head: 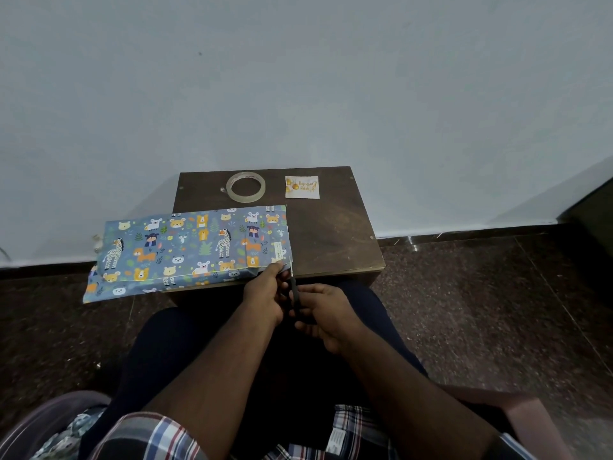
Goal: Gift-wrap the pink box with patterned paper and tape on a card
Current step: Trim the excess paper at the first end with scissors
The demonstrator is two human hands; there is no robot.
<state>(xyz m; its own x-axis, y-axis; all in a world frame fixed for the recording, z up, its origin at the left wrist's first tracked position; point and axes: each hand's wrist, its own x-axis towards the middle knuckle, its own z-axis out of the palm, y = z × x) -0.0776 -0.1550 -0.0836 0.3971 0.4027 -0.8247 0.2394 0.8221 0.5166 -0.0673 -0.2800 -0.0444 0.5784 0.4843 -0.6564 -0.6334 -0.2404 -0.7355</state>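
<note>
Paper (pixel 195 250) with animal print lies folded on the wooden surface (pixel 331 227), hanging over its left edge; thin, it will crease easily. Left hand (pixel 262 293) fingers pinch its near right corner, right hand (pixel 323 315) fingers curl round scissors (pixel 294 287).

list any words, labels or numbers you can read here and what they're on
Card: gold script, upside down from this view, too blurred to read.
White label on the wrapping paper: print too small to read.
Tape roll: faint marks, unreadable.
Tag on the checked cloth: print too small to read.
</note>
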